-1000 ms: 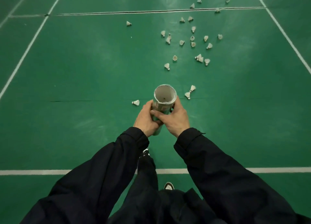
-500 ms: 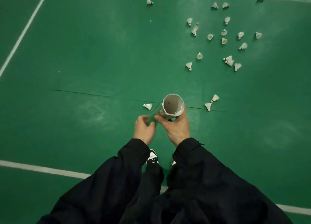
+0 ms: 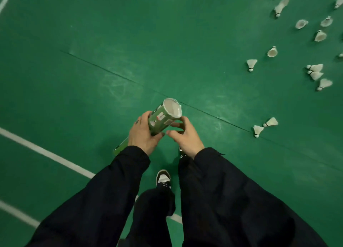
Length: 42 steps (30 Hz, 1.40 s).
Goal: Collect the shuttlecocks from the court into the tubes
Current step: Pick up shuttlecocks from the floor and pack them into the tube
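Changed since half a second ago: your right hand [image 3: 186, 135] has come off the tube [image 3: 163, 118], and the tube has tipped from near upright to a slant.

- Tube: green, open white mouth up and away from you, base low by your left sleeve [image 3: 111, 187]. Held slanted, probably so the mouth is ready for loading.
- Left hand [image 3: 143, 133]: fingers wrapped round the tube's middle, carrying it alone.
- Right hand: just right of the tube, fingers loosely curled, holding nothing; fingertips near the wall, contact unclear. Freed, I judge, for picking up.
- Shuttlecocks: a pair [image 3: 264, 126] on the floor well right of the tube; a scattered group [image 3: 315, 72] farther right and beyond. None visible in the tube.
- Seam [image 3: 104, 68]: dark floor line passing behind the tube.
- Shoe [image 3: 163, 178]: below the tube, toe towards it.

Progress: collection barely begun, by my reading.
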Tool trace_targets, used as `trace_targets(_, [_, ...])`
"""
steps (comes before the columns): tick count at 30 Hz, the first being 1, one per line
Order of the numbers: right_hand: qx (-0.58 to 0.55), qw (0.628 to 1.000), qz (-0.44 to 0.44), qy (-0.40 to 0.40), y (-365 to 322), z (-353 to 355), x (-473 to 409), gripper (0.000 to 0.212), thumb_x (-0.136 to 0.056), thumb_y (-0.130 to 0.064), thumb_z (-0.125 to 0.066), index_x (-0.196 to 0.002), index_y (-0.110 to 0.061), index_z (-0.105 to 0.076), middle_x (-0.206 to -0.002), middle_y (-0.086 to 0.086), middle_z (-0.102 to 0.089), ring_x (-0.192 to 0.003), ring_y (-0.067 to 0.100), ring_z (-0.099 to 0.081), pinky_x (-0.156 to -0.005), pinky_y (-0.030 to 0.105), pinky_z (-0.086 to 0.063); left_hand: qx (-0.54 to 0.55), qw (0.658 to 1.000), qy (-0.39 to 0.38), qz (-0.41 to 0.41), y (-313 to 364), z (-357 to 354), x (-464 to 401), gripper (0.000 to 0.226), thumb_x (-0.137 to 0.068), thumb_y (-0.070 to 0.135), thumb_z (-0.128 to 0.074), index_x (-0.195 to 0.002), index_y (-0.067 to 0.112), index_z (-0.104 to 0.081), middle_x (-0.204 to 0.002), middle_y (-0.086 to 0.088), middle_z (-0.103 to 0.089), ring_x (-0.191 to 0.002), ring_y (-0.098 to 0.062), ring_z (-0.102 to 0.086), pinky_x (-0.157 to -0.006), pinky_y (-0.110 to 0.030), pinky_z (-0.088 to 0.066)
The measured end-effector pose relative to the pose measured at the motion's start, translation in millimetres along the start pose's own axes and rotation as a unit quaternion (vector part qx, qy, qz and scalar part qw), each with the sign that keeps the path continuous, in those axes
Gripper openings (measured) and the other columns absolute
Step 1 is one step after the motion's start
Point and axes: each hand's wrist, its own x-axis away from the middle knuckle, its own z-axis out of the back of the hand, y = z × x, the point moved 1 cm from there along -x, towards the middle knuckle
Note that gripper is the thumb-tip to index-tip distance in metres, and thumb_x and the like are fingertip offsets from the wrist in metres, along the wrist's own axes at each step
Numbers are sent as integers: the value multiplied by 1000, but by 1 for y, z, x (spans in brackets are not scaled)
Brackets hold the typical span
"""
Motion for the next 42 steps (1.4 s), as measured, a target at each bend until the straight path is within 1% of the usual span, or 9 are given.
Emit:
trace_targets(4, [74, 994, -46, 68, 63, 12, -88, 30, -92, -14, -64, -120, -23, -61, -109, 4, -71, -89, 21, -66, -88, 39, -55, -43, 998, 52, 20, -43, -42, -51, 80, -74, 32, -88, -139, 16, -44, -126, -12, -61, -114, -35, -58, -101, -52, -47])
trace_targets(10, [104, 990, -33, 84, 163, 9, -224, 21, -93, -12, -60, -111, -22, -62, -89, 1, -65, -78, 21, -62, -72, 34, -50, -76, 993, 85, 20, -123, -125, -135, 80, -77, 35, -84, -143, 17, -41, -130, -11, -58, -117, -31, -54, -106, -51, -42])
trace_targets(15, [66, 990, -80, 98, 241, 0, -324, 15, -97, -11, -61, -111, -15, -62, -98, 4, -64, -87, 23, -62, -85, 42, -55, -157, 981, 113, -31, -177, -178, -195, 73, -77, 33, -84, -136, 21, -44, -127, -10, -59, -113, -31, -53, -108, -52, -38])
trace_targets(21, [23, 979, -108, 170, 317, -4, -430, 74, -74, -45, -78, -131, -2, -59, -109, 17, -71, -89, 30, -65, -93, 51, -57, -236, 957, 144, -90, -230, -203, -241, 62, -77, 27, -80, -129, 23, -46, -123, -7, -61, -114, -30, -53, -108, -51, -34])
trace_targets(24, [-27, 979, -117, 165, 315, -20, -445, 66, -75, -44, -84, -122, -1, -67, -101, 10, -70, -80, 28, -65, -86, 42, -55, -245, 952, 157, -93, -241, -207, -249, 65, -79, 28, -78, -135, 24, -45, -127, -5, -60, -119, -27, -52, -112, -50, -32])
trace_targets(29, [-15, 972, 45, 231, 269, -18, -411, 7, -94, -25, -66, -100, -22, -69, -106, 6, -74, -83, 20, -61, -82, 42, -55, -246, 955, 157, -46, -248, -207, -251, 71, -79, 28, -79, -140, 21, -44, -131, -8, -60, -122, -30, -52, -114, -51, -31])
trace_targets(32, [-38, 959, 180, 215, 234, -5, -366, 9, -93, -23, -63, -93, -32, -64, -94, -3, -73, -67, 24, -59, -59, 41, -53, -217, 962, 160, -29, -237, -204, -256, 71, -79, 29, -80, -139, 21, -44, -130, -9, -59, -121, -31, -53, -115, -53, -31])
trace_targets(35, [41, 938, 286, 191, 220, 13, -321, 8, -91, -26, -61, -93, -20, -65, -80, 9, -67, -56, 29, -49, -48, 45, -45, -204, 966, 147, -57, -221, -209, -254, 71, -77, 30, -83, -136, 20, -44, -127, -10, -61, -118, -31, -54, -114, -54, -33])
trace_targets(42, [316, 864, 355, 163, 197, 41, -259, 11, -88, -36, -58, -92, -26, -59, -55, -16, -46, -47, 12, -43, -49, 36, -46, -212, 950, 141, -183, -169, -226, -235, 74, -75, 26, -84, -136, 20, -44, -130, -10, -60, -120, -32, -54, -112, -53, -36])
